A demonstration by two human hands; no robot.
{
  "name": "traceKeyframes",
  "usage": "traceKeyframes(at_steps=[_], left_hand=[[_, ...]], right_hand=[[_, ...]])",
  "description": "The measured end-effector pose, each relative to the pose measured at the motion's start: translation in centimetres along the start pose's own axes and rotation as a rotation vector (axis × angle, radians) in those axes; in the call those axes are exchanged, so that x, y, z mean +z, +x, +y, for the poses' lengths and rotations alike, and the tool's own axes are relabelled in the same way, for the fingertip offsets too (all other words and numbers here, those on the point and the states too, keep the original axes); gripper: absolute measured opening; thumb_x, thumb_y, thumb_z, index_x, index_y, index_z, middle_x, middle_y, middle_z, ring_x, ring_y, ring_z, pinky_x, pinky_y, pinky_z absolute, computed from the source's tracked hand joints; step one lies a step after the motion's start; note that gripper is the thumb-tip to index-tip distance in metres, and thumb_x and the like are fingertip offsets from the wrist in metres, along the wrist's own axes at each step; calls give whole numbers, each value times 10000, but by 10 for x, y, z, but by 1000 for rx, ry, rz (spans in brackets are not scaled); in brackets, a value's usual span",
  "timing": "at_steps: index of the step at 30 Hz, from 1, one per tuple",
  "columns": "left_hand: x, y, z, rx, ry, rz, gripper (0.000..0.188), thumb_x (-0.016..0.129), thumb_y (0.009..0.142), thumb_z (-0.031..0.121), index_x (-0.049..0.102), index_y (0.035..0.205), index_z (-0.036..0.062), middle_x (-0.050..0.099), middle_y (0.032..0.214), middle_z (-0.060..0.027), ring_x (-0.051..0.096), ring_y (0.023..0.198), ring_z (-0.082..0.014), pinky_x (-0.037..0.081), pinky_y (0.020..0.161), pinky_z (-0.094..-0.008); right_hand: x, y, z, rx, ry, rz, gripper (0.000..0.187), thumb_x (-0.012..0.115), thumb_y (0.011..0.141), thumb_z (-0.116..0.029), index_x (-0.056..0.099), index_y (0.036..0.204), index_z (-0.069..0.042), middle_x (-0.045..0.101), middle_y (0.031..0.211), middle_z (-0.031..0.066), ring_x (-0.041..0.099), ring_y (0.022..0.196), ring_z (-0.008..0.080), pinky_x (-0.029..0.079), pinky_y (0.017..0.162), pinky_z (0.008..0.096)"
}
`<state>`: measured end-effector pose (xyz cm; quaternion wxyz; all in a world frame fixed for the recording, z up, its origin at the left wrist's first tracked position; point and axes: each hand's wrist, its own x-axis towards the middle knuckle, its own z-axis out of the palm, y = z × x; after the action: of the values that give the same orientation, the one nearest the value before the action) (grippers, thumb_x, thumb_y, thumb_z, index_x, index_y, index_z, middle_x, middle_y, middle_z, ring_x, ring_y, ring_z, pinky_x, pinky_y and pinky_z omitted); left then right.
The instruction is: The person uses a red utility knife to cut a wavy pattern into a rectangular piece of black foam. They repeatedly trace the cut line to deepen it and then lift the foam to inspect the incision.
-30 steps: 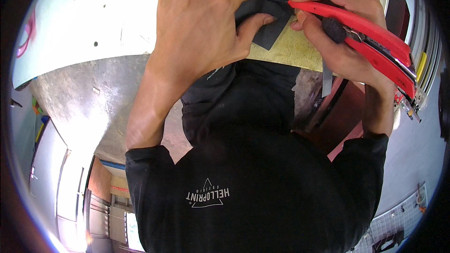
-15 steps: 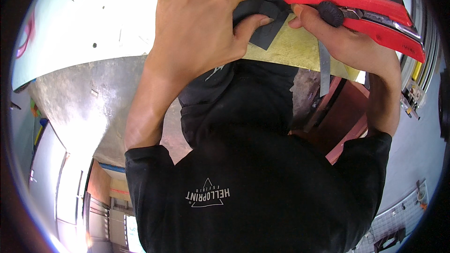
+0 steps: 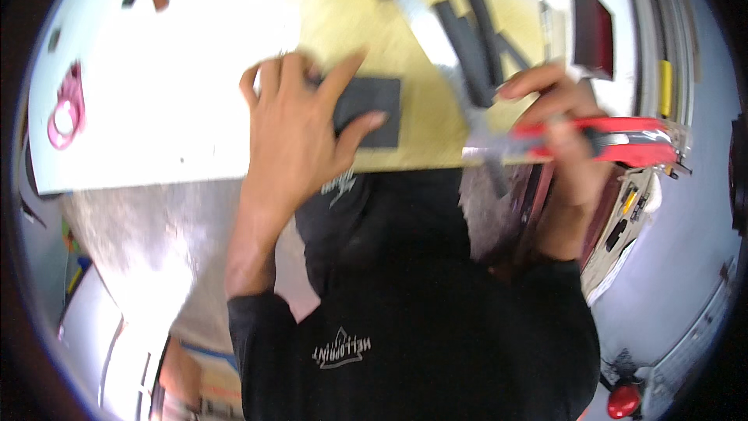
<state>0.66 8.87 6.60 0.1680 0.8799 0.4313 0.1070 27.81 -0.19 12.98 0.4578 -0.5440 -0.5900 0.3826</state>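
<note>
Cutter (image 3: 635,126), red, one: gripped in the right hand (image 3: 565,125), motion-blurred, its blade (image 3: 491,146) pointing left, well apart from the sheet; contact with the mat cannot be told. Sheet (image 3: 378,113), black, one: flat on the mat (image 3: 440,101), yellow, toward its near edge, just right of the left hand (image 3: 296,121). Left hand: spread, thumb over the sheet, forefinger past its far edge, closed on nothing. Strips (image 3: 463,51), dark, several: far right. Step, as judged: steadying the sheet, blade clear. Any cut would call for firm fingers outside the blade's path and the tip brought left.
</note>
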Motion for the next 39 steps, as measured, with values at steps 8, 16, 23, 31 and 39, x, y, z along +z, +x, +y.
traceKeyframes(at_steps=[8, 16, 23, 31, 39], left_hand=[[-12, -23, 18, -279, -841, -123, 445, 845, 865, 164, 580, 1175, -13, 674, 997, -127, 651, 928, -234, 511, 846, -331], [-4, -45, 63, -345, -1393, 56, 258, 720, 984, 90, 633, 1194, -34, 681, 1029, -46, 619, 947, -107, 499, 855, -257], [5, -43, 57, -454, -1559, -60, 223, 658, 1052, 206, 663, 916, 29, 475, 743, 99, 351, 676, 6, 264, 589, -220], [10, -46, 59, -450, -1538, -25, 286, 650, 1058, 245, 631, 847, 53, 476, 761, 95, 366, 713, -3, 281, 625, -218], [8, -44, 57, -495, -1588, -7, 204, 660, 1048, 197, 693, 1028, -3, 509, 782, 81, 397, 715, -7, 308, 633, -200]], right_hand=[[69, -66, 40, 396, 25, 207, 289, 780, 960, -222, 682, 1110, 5, 680, 939, 39, 560, 739, 76, 461, 658, 254], [73, -59, 20, 220, 144, 216, 323, 836, 908, -186, 665, 1089, 19, 596, 778, -30, 524, 678, 32, 424, 601, 226], [61, -63, 24, 323, 367, 197, 261, 827, 900, -130, 653, 1028, 17, 572, 684, -41, 499, 590, 33, 382, 541, 226], [66, -71, 43, 289, 479, 189, 271, 817, 901, -125, 663, 1062, 29, 613, 756, -8, 533, 653, 39, 396, 583, 225], [69, -61, 42, 281, 479, 153, 257, 798, 915, -113, 671, 1078, 39, 647, 807, 5, 552, 680, 47, 417, 604, 227]])
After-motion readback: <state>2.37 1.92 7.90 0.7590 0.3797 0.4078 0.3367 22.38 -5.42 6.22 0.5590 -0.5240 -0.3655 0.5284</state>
